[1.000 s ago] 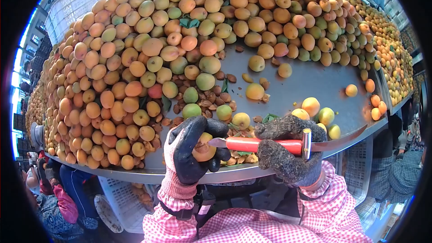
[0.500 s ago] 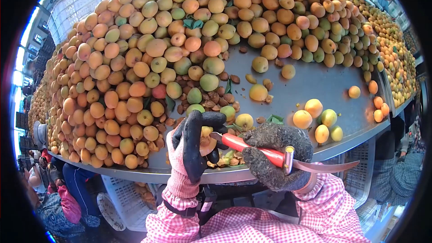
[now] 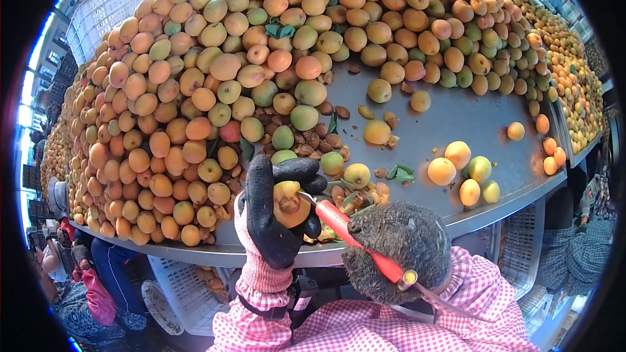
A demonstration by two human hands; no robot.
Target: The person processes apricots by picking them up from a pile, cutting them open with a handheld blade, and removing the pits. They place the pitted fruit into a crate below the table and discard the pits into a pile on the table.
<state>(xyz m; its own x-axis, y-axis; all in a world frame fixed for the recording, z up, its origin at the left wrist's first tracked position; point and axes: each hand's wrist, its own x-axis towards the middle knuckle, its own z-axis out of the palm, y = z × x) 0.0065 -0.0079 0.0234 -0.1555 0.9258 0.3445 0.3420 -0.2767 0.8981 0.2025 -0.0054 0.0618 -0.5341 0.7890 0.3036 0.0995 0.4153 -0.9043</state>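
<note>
My left hand [image 3: 268, 218], in a black glove, is curled around an apricot [image 3: 291, 203] with a brown, cut-open patch facing me. In my right hand [image 3: 399, 248], in a fuzzy dark grey glove, is a red-handled knife [image 3: 335, 223]. Its small metal tip reaches the right side of the apricot. A longer curved blade sticks out of the handle's other end, back over my checked sleeve. Just beyond my hands lie brown apricot pits [image 3: 313, 142] and some cut scraps [image 3: 355, 197] on the metal table [image 3: 398, 153].
A large heap of apricots [image 3: 195, 78] covers the left and back of the table. A few loose apricots [image 3: 469, 192] lie to the right. White plastic crates [image 3: 186, 293] stand below the table edge. Other people are at the far left [image 3: 91, 300] and right [image 3: 590, 248].
The knife has swung steeper, its rear blade dropping toward my sleeve, and my right hand has rolled so its back faces up. The apricot has turned, showing its cut patch more.
</note>
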